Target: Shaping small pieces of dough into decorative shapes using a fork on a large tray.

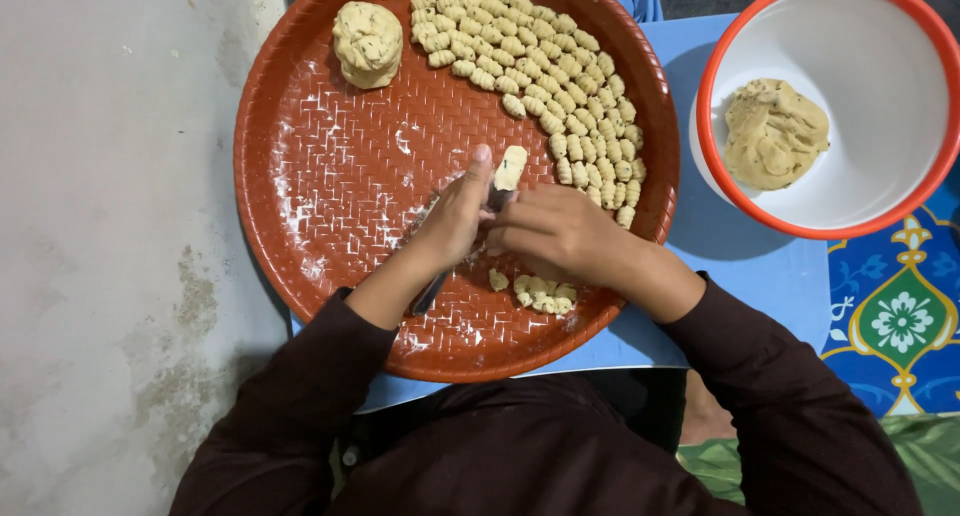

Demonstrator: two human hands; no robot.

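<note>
Looks like a home, food prep done down on the floor: bare concrete floor (pixel 110 226), a patterned blue mat (pixel 895 316), and a woven red tray (pixel 330 176) of hand-shaped dough pieces (pixel 545 71) beside a white bowl (pixel 860 36)

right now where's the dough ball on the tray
In the head view the dough ball sits at the upper left of the red tray, just left of the rows of shaped pieces and above both hands.
</note>
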